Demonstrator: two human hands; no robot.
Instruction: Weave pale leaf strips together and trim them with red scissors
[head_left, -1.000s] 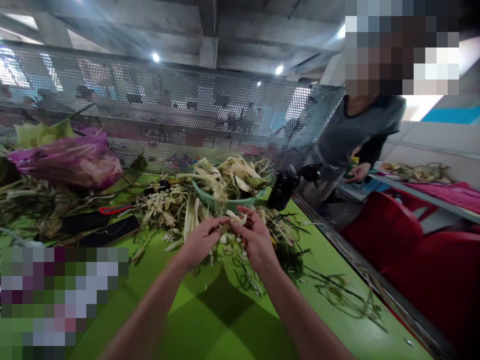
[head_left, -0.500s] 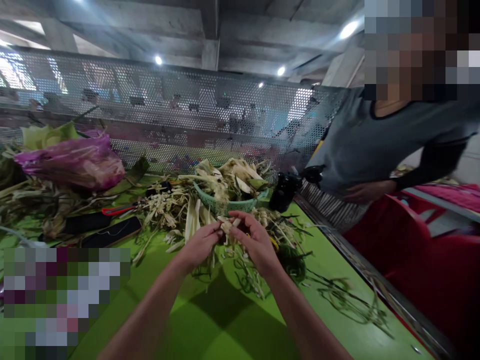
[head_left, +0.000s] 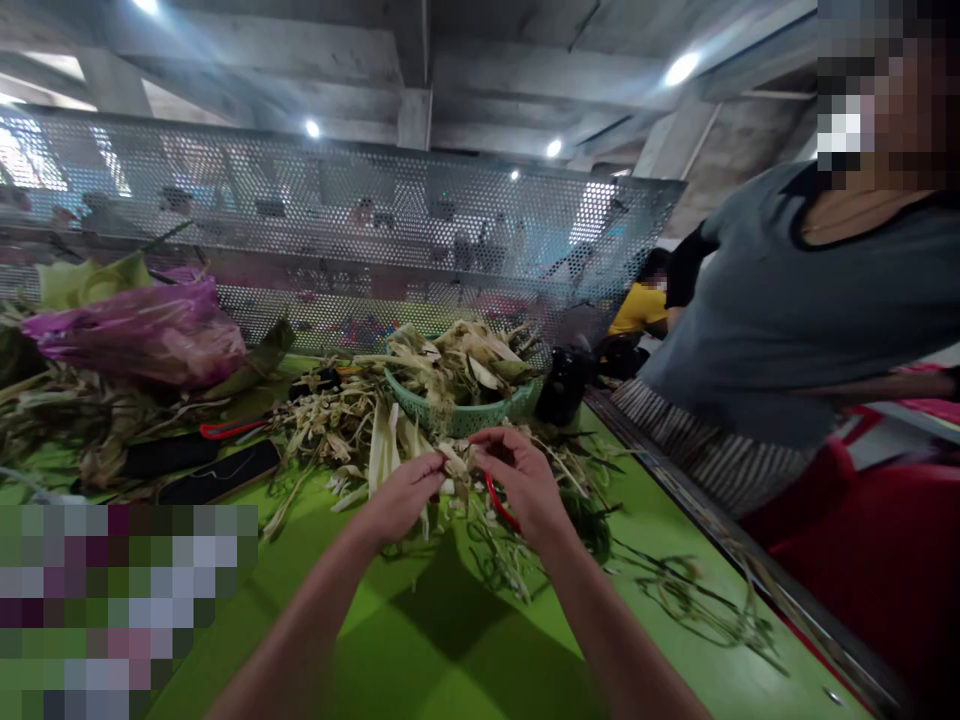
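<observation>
My left hand pinches a small pale piece of dried husk between thumb and fingers, above the green table. On its other side my right hand holds the same piece with thumb and fingertips. A red curved handle shows against the right palm; whether the hand grips it I cannot tell. Just beyond both hands stands a light green plastic basket heaped with dry husks. Long pale husk strips lie left of the fingers. A dark green bundle is partly hidden behind my right wrist.
At left are a pink plastic bag, a red-handled tool and a dark flat slab. A black container stands beside the basket. Perforated metal sheeting backs the table. A person in grey stands at right.
The husk piece has shifted slightly between my fingers. A red handle now shows by my right palm, where a yellow part showed before. The person in grey has moved and turned.
</observation>
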